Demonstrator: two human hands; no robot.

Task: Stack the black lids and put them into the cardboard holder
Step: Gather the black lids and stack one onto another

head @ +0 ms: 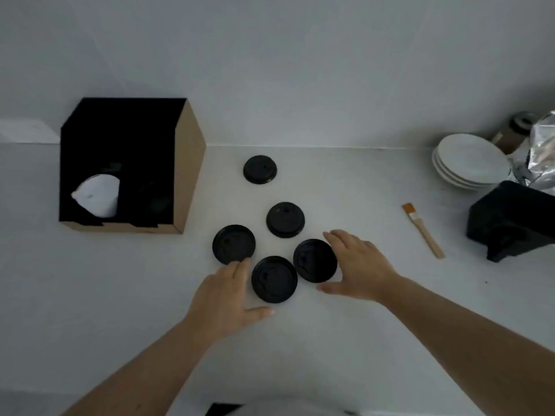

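Five black lids (274, 279) lie unstacked on the table (345, 340), right of the cardboard holder (189, 175). Left hand (223, 298) and right hand (359, 265): each grip spread, holding nothing; stacking and loading remain.

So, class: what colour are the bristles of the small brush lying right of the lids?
Orange, on the brush, which has a pale wooden handle; the head view shows it.

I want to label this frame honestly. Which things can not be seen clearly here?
- Head view: the dark right compartment of the cardboard holder hides whatever it holds.
- Right hand and left hand: contact with the black lids is unclear.
- Black object is cut off by the bottom edge.
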